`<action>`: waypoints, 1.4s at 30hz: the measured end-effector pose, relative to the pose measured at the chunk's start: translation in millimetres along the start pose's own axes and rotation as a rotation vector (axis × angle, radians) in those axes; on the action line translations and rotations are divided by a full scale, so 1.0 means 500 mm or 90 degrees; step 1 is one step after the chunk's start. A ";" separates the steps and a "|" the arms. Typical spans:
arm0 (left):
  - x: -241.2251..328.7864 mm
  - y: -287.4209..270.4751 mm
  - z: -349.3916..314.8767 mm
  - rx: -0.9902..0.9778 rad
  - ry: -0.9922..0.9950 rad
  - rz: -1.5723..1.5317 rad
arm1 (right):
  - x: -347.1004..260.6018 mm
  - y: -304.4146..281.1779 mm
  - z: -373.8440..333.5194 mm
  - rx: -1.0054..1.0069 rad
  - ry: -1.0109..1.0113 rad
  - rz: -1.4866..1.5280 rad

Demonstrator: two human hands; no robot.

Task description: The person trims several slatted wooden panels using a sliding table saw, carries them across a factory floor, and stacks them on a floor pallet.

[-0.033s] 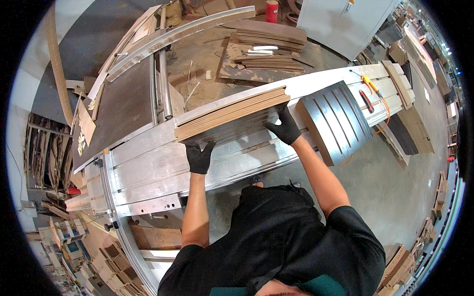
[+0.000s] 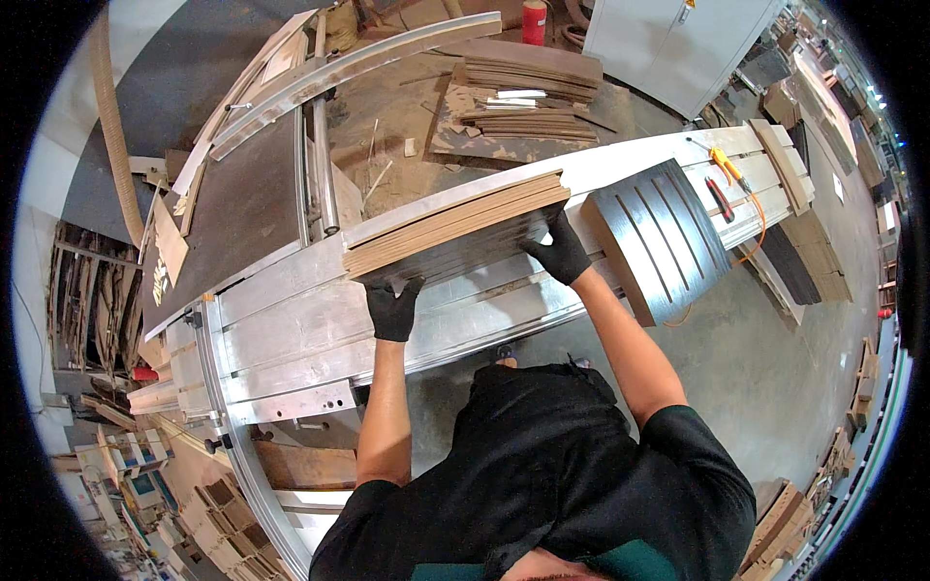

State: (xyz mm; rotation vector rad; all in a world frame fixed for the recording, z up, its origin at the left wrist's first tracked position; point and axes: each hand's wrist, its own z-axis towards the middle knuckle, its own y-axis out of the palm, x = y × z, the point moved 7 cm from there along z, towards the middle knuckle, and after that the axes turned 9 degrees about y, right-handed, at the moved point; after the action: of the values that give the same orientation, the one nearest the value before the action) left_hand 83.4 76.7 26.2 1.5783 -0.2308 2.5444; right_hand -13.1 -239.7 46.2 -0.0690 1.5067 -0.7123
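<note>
The left hand [image 2: 392, 312], in a black glove, holds the near left corner of a stack of thin boards [image 2: 453, 225], thumb spread away from the fingers, whose tips are hidden at the stack. The right hand [image 2: 560, 254], gloved alike, holds the right end, its thumb also set wide and its fingertips hard to make out against the dark board face. The stack is over the middle of a grooved metal table [image 2: 291, 339], layered brown edges on the far side and dark face toward the person; whether its underside touches the table everywhere cannot be seen. Just right of it, a dark slotted panel [image 2: 668, 242] overhangs the table's near edge. Beyond that lie a red-and-black hand tool [image 2: 720, 199], its exact kind unclear, and a yellow air gun [image 2: 728, 167] with an orange hose [image 2: 762, 225]. Brown strips [image 2: 533, 74] lie piled on the floor past the table, near a grey cabinet [image 2: 668, 48] and a red cylinder [image 2: 534, 23], both cut off above
</note>
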 end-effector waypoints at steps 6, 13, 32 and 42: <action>0.042 0.026 -0.007 0.118 0.025 0.014 | 0.010 0.004 0.000 0.008 0.005 0.021; 0.045 0.032 -0.009 0.142 0.004 0.011 | -0.012 0.013 0.002 -0.059 0.084 -0.002; -0.011 0.007 -0.014 0.035 0.019 0.159 | 0.032 0.031 0.011 0.045 0.001 0.003; -0.036 0.010 -0.022 0.041 -0.021 0.123 | 0.028 0.028 0.002 0.071 -0.023 -0.008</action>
State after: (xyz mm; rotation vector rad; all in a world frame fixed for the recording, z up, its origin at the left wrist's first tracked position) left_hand 80.8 73.4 4.9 1.7003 -0.3215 2.6953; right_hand -8.2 -235.3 27.4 -0.0074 1.4300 -0.8006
